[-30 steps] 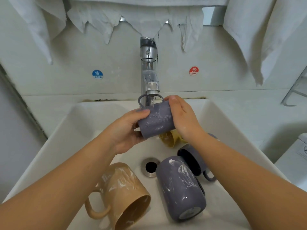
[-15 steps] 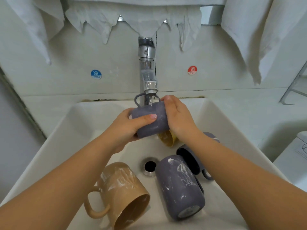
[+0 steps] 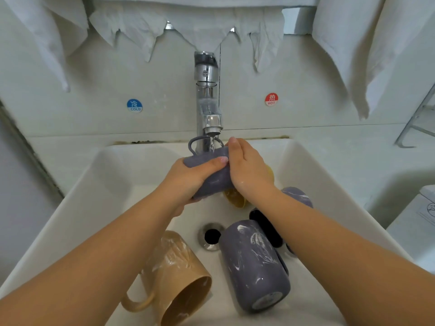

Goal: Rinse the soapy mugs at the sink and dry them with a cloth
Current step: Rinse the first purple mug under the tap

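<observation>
Under the running tap (image 3: 209,118) I hold a purple mug (image 3: 213,182) on its side, handle up. My left hand (image 3: 190,177) grips its body, thumb across the top. My right hand (image 3: 247,168) wraps round its right end. In the white sink (image 3: 113,184) lie soapy mugs: a tan mug (image 3: 181,278) at front left, a purple mug (image 3: 254,262) at front centre, another purple mug (image 3: 299,198) partly hidden under my right forearm, and a yellow mug (image 3: 235,198) below my hands.
White cloths (image 3: 353,48) hang on the wall above, with more white cloth (image 3: 188,27) behind the tap. The drain (image 3: 210,236) sits mid-basin. Blue COLD (image 3: 134,105) and red HOT (image 3: 271,99) stickers flank the tap. A wire rack (image 3: 419,123) stands at far right.
My left thumb has slid rightward across the top of the held mug, and most of the foam on its side has washed off. The mugs in the basin lie as before.
</observation>
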Motion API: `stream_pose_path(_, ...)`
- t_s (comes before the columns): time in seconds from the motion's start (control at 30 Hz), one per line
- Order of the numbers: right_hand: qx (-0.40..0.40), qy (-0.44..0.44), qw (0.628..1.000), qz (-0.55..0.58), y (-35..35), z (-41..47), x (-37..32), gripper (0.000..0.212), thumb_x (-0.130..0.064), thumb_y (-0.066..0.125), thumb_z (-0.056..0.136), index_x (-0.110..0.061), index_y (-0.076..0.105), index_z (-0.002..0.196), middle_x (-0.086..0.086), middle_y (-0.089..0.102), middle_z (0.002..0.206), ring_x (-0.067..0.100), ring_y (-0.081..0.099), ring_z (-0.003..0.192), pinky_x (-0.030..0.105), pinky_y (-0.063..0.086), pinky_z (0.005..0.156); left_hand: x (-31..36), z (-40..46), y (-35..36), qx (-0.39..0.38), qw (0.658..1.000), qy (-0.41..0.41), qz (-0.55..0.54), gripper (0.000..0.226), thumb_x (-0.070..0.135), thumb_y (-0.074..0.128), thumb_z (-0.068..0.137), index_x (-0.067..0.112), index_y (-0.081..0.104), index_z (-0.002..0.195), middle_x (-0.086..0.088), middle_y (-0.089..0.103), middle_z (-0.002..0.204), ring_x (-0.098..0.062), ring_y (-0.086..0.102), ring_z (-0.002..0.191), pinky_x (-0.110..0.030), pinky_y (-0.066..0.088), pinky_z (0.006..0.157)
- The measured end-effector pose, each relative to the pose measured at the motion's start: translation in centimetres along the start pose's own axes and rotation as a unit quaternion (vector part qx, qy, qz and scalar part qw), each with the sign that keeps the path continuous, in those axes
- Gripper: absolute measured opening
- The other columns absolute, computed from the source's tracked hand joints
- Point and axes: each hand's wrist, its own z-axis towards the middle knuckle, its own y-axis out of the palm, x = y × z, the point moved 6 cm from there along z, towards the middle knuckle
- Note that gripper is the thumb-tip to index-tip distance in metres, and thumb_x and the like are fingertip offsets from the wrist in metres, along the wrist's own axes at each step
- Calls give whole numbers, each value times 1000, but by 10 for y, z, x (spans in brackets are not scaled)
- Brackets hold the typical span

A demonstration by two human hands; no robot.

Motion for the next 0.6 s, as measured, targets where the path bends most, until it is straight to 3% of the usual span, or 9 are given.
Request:
stream_pose_path(0.17, 7, 42, 998, 43, -6, 12, 3, 43, -37, 25, 104, -14, 58, 119, 8, 62, 117, 22, 56, 108, 33, 41, 97, 1, 2, 0, -29, 999, -29, -13, 25, 43, 62, 90, 25, 62, 108, 3, 71, 97, -18, 67, 92, -33, 54, 79)
stream_pose_path(0.3, -12, 47, 999, 13, -4, 14, 4, 45, -38, 25, 104, -14, 57, 124, 9, 59, 127, 25, 53, 115, 32, 36, 96, -3, 2, -6, -62, 995, -70, -25, 24, 39, 58, 93, 23, 63, 109, -2, 73, 102, -21, 67, 94, -37, 54, 83)
stream_pose_path(0.37, -32, 30, 999, 9, 2, 12, -1, 43, -39, 27, 104, -15, 56, 126, 8, 59, 126, 21, 55, 108, 29, 39, 90, -4, 0, -9, -60, 995, -74, -15, 27, 41, 60, 91, 22, 64, 110, -5, 72, 105, -23, 66, 96, -38, 54, 84)
stream_pose_path(0.47, -57, 17, 996, 65, 8, 12, -8, 43, -45, 47, 97, -21, 45, 133, 8, 56, 127, 19, 57, 105, 28, 48, 88, -1, -2, -13, -41, 996, -73, -17, 41, 51, 62, 86, 18, 65, 111, -8, 73, 99, -25, 67, 92, -36, 57, 78)
stream_pose_path(0.53, -62, 24, 989, 130, 7, 10, -7, 63, -42, 67, 85, -25, 34, 136, 5, 50, 131, 22, 56, 112, 36, 51, 94, -1, -4, -14, -14, 992, -96, -80, 42, 55, 61, 85, 17, 65, 102, -11, 73, 93, -28, 67, 90, -38, 58, 75)
stream_pose_path(0.6, -80, -8, 985, 155, 9, 6, -9, 72, -33, 79, 76, -25, 35, 133, -3, 51, 123, 15, 58, 106, 21, 53, 85, -1, -8, -11, 1, 985, -104, -140, 39, 55, 61, 86, 18, 64, 96, -8, 74, 81, -29, 67, 89, -37, 59, 69)
